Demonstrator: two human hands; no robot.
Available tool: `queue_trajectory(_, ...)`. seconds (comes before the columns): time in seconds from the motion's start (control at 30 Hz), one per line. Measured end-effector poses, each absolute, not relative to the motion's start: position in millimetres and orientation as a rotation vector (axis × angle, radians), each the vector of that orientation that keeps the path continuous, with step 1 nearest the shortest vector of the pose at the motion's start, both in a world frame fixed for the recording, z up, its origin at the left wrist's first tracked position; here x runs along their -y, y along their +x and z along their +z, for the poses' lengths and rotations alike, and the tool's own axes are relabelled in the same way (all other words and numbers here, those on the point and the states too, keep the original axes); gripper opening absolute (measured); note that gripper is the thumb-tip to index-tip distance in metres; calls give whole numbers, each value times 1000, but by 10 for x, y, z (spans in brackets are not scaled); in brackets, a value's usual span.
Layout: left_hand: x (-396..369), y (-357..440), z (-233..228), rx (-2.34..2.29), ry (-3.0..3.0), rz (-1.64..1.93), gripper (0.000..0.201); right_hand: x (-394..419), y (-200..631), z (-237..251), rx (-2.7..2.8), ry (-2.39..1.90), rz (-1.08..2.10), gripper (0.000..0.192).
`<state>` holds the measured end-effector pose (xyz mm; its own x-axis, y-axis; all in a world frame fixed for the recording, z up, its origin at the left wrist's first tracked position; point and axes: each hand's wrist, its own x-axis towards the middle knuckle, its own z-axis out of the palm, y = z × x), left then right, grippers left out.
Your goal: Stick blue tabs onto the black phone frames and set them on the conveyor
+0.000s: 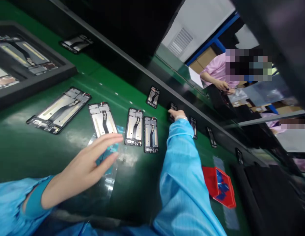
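My left hand (85,165) is open, fingers stretched out, above the lower end of a phone screen assembly (102,117) and a clear plastic film (110,183). My right arm reaches to the back of the green bench, where my right hand (177,114) is closed on a dark phone screen assembly (172,107), mostly hidden by the fingers. Between my hands lie two more assemblies, one at the left (134,127) and one at the right (151,134), both with black flex cables showing. A larger-looking assembly (61,109) lies tilted at the left.
A black foam tray (68,70) holding assemblies stands at far left. Several assemblies, including one (153,97), line the back ledge. A red bin (210,180) with blue pieces is at right, near a dark mat (272,196). Beyond the ledge, a person in pink (213,70) works.
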<state>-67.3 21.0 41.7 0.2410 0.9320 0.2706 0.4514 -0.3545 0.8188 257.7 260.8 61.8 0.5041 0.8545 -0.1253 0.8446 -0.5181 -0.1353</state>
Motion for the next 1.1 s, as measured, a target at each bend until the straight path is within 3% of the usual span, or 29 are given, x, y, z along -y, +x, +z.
queue_trajectory(0.17,-228,-895,558,-1405,1623,1090,27,-1448,2630,806,1513,-2560,312,78)
queue_trajectory(0.3,-89,-1145,494,-1333,1776,797,28,37,2286,694,1826,-2271,466,95)
queue_trajectory(0.43,101,-1350,273,-1150,1968,588,28,890,1904,333,1980,-2288,308,85)
queue_trajectory(0.63,185,-1481,10,-1128,2097,499,67,895,1643,282,2059,-2043,54,73)
queue_trajectory(0.8,130,-1448,-62,-1187,2196,550,44,590,1083,525,2226,-1487,335,25)
queue_trajectory(0.93,74,-1409,-78,-1278,2194,597,26,245,650,587,2475,-1388,503,23)
queue_trajectory(1.1,-2,-1376,-75,-1325,2187,558,17,-35,309,576,2818,-1383,469,17)
